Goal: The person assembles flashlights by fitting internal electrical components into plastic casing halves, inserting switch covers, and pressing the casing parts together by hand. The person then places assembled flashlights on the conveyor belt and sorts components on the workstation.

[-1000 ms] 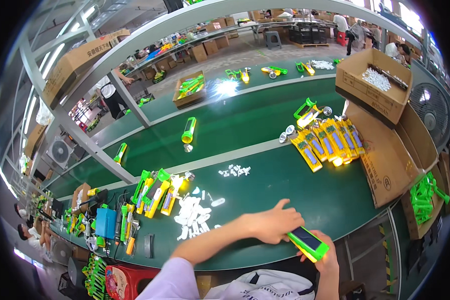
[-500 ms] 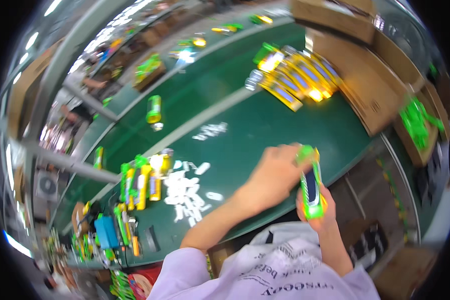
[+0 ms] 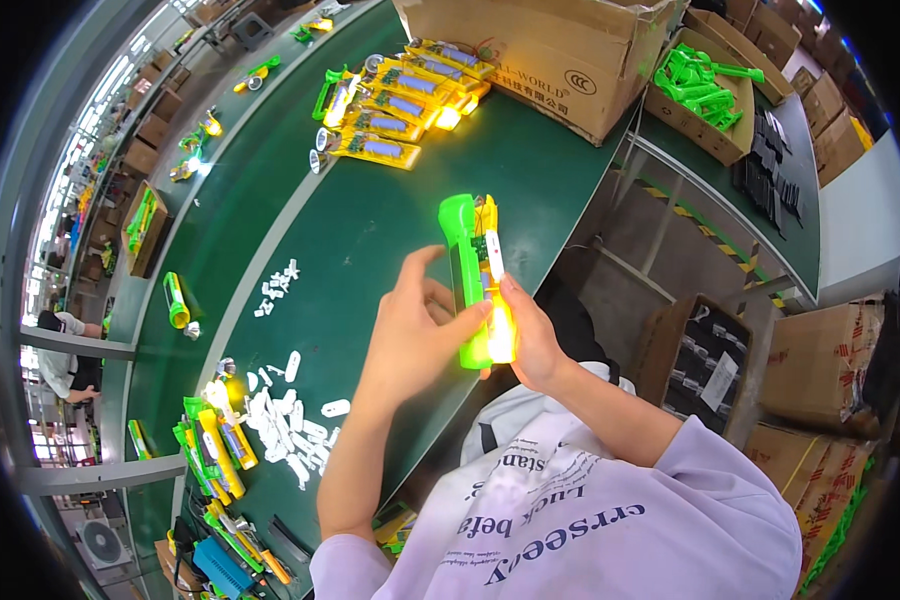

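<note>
A flashlight (image 3: 462, 270) with a green shell half and a yellow half stands nearly upright before me, a gap between the halves showing wiring, a circuit board and a white strip. Its lower yellow part glows brightly. My right hand (image 3: 535, 340) wraps round it from the right. From the left, my left hand (image 3: 410, 325) lays its thumb across the green shell, with the lower fingers against the shell's side and the index finger lifted off. Fingertips behind the flashlight are partly hidden. Loose white strips (image 3: 292, 425) lie on the green bench (image 3: 370, 235) left of my hands.
Rows of yellow flashlight halves (image 3: 400, 105), some lit, lie beside a large carton (image 3: 550, 60). Another carton holds green shells (image 3: 705, 85), near black parts (image 3: 770, 165). More flashlights (image 3: 212, 445) and a blue block (image 3: 222, 568) sit at the lower left, by a metal frame.
My view has swung to the right. The flashlight has turned from its dark-panelled face to its gap between the halves. My left hand has moved down from its top end to its side.
</note>
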`<act>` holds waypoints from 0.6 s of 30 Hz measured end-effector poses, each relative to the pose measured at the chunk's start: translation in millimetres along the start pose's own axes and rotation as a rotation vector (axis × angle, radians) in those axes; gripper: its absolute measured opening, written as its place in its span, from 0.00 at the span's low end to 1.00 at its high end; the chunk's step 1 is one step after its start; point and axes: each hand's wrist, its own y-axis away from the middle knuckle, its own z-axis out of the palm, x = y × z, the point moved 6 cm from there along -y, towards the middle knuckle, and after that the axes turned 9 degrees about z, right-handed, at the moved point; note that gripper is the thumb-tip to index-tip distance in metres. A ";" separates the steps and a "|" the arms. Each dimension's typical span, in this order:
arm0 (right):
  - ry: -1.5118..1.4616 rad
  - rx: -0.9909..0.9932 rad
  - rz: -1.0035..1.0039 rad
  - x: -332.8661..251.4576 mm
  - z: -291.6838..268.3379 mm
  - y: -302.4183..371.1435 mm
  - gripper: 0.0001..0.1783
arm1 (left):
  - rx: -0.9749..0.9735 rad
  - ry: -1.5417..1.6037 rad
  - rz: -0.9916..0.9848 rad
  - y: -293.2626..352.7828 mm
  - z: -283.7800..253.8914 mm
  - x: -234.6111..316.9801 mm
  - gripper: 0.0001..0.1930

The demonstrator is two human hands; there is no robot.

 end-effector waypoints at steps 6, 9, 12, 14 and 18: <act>-0.165 -0.012 -0.081 -14.7 1.2 2.5 0.26 | -0.094 0.325 -0.041 -2.5 8.1 -4.0 0.33; -0.121 0.000 -0.135 -23.5 4.2 6.2 0.24 | -0.129 0.388 -0.022 -3.6 11.1 -6.7 0.31; -0.096 -0.008 -0.194 -24.5 2.1 5.7 0.23 | -0.143 0.446 -0.035 -3.9 13.1 -4.4 0.30; -0.110 -0.028 -0.201 -27.0 2.5 7.1 0.22 | -0.156 0.476 -0.043 -3.6 14.7 -2.2 0.29; -0.089 -0.041 -0.242 -28.7 2.3 10.4 0.20 | -0.161 0.525 -0.022 -3.8 16.7 1.1 0.26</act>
